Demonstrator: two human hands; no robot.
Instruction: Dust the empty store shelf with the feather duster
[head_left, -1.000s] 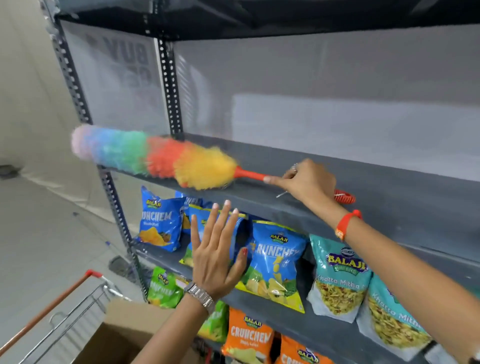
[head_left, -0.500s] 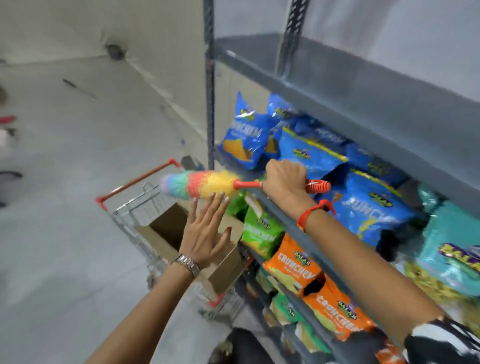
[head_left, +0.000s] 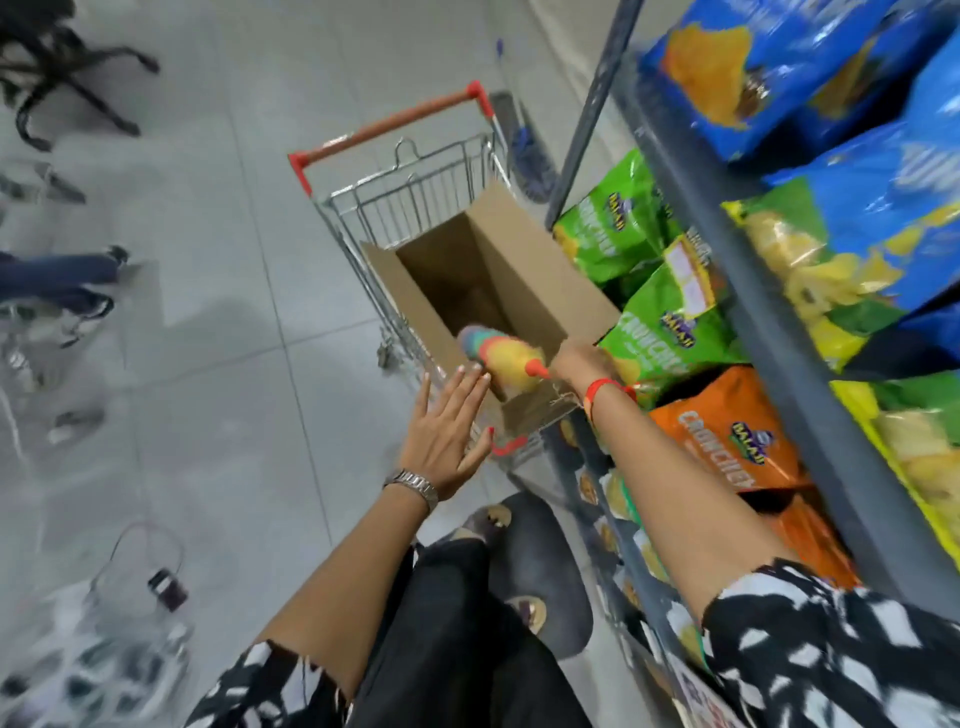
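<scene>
My right hand (head_left: 581, 362) grips the orange handle of the rainbow feather duster (head_left: 500, 354). Its fluffy head hangs over the near end of an open cardboard box (head_left: 524, 270) that stands in a shopping cart (head_left: 395, 202). My left hand (head_left: 445, 432) is open with fingers spread, just left of the duster head and beside the box's near corner, holding nothing. The empty upper shelf is out of view. Only the stocked grey shelves (head_left: 748, 291) show at the right.
Green, orange and blue snack bags (head_left: 675, 317) fill the shelves at the right. The cart has a red handle (head_left: 387, 124) at its far end. My legs and sandalled feet (head_left: 519, 571) stand beside the rack. A person's legs (head_left: 62, 280) and chair legs show at far left.
The view has swung down from the empty shelf to the floor and cart. My right hand has carried the duster down from the shelf to above the box. My left hand stayed open.
</scene>
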